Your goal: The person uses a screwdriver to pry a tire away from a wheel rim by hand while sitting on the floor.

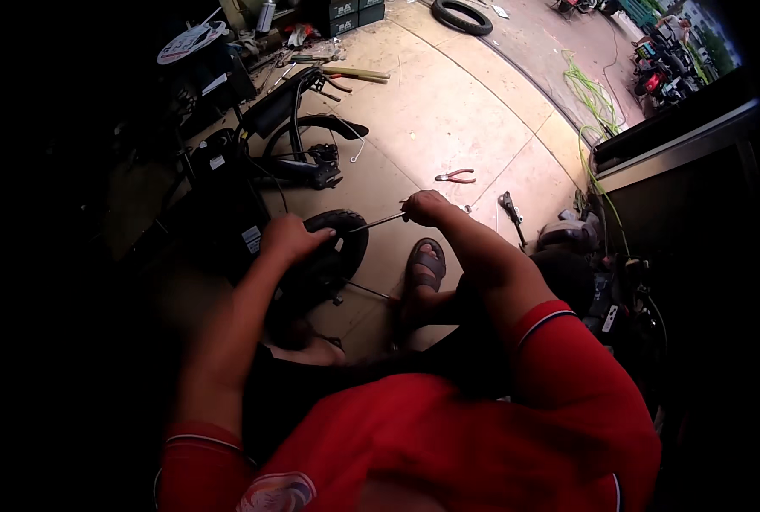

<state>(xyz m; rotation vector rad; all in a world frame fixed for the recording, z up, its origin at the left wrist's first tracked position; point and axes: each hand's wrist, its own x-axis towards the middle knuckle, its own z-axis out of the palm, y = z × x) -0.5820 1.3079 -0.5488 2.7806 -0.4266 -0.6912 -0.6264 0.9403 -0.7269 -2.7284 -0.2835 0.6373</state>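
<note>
A small wheel with a black tire (359, 239) stands between my legs, its lower part in shadow. My left hand (293, 241) grips the tire from the upper left, thumb stretched along it and the other fingers mostly hidden. In a closed fist, my right hand (425, 207) holds a slim metal tire lever (378, 223), whose far end meets the tire's edge near my left thumb. Lower down, a second metal rod (365, 289) with a reddish end sticks out from the wheel toward my sandalled foot (427, 266).
Red-handled pliers (457, 177) and a dark tool (511, 218) lie on the tiled floor. A black bike frame with a fender (303, 128) stands at the left. Farther off are a loose tire (462, 17), a green hose (593, 90) and dark boxes (354, 15). Machine parts (568, 230) crowd the right.
</note>
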